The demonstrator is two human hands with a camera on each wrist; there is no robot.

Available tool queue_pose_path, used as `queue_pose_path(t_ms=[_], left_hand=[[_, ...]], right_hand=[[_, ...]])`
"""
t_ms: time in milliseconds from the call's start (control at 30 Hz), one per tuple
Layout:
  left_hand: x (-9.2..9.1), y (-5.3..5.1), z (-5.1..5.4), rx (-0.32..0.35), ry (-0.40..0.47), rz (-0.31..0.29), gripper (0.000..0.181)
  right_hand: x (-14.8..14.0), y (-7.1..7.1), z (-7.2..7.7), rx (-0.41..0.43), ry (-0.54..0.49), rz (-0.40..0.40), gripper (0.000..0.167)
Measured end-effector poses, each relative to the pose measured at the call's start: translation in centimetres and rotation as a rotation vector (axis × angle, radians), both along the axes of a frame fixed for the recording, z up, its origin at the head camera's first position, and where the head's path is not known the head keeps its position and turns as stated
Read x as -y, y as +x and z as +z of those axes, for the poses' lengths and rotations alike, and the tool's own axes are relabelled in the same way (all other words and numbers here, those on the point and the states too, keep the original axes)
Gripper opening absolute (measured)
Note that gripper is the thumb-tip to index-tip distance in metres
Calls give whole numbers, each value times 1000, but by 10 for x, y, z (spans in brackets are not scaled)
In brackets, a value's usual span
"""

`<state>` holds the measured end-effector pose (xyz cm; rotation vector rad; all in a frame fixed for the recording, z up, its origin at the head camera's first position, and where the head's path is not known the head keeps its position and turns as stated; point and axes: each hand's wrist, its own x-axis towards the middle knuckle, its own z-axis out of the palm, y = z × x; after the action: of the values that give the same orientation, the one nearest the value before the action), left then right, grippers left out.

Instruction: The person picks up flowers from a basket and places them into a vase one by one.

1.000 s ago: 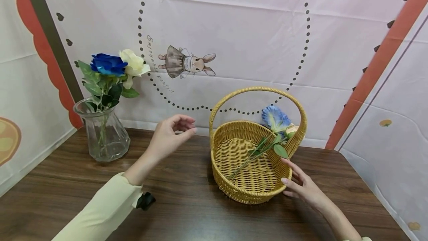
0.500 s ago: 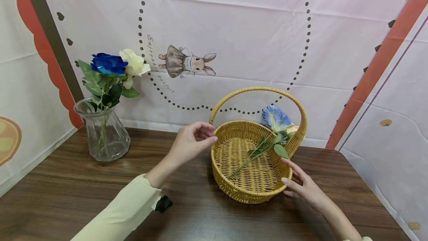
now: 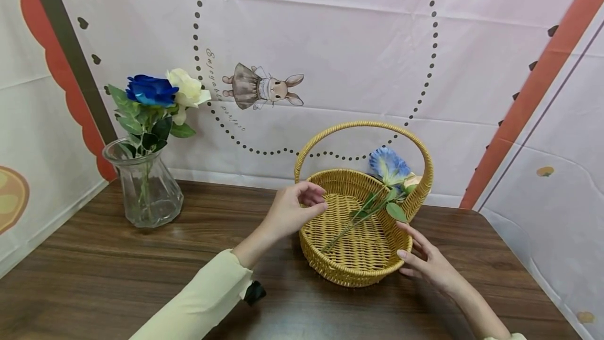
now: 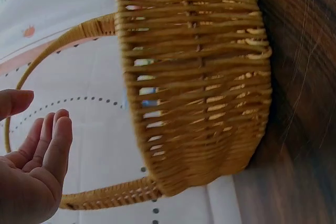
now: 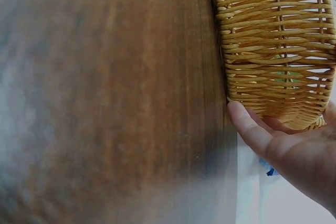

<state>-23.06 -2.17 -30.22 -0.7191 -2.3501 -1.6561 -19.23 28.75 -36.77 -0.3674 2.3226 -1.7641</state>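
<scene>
A yellow wicker basket (image 3: pixel 351 272) with a tall arched handle (image 3: pixel 363 126) stands upright on the table. Inside it, green stems lean toward the right rim, with a blue flower (image 3: pixel 389 167) and a pale peach flower (image 3: pixel 412 181) at the top. My left hand (image 3: pixel 294 209) hovers by the basket's left rim, thumb and fingers apart and nothing between them; the left wrist view shows the hand (image 4: pixel 39 166) beside the handle. My right hand (image 3: pixel 431 264) rests its fingers against the basket's right outer side, also visible in the right wrist view.
A clear glass vase (image 3: pixel 151 198) at the left back holds a dark blue flower (image 3: pixel 151 89) and a cream flower (image 3: pixel 187 88) with green leaves. Behind the wooden table (image 3: pixel 118 282) hangs a printed cloth (image 3: pixel 349 56) with a rabbit figure.
My left hand has moved right, from the space between vase and basket to over the basket's left rim. The right hand and basket have stayed in place.
</scene>
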Motion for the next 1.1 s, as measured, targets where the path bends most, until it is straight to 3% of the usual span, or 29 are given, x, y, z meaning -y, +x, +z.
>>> queue_pose_path(t_ms=[567,1100], left_hand=[[-30,-18,-21,104,-119,-36,23],[-56,-28,-35,56,-549,-24,22]], right_hand=[[0,0,0,8,-2,-8,59],[1,0,0,-2,5,-4,59]])
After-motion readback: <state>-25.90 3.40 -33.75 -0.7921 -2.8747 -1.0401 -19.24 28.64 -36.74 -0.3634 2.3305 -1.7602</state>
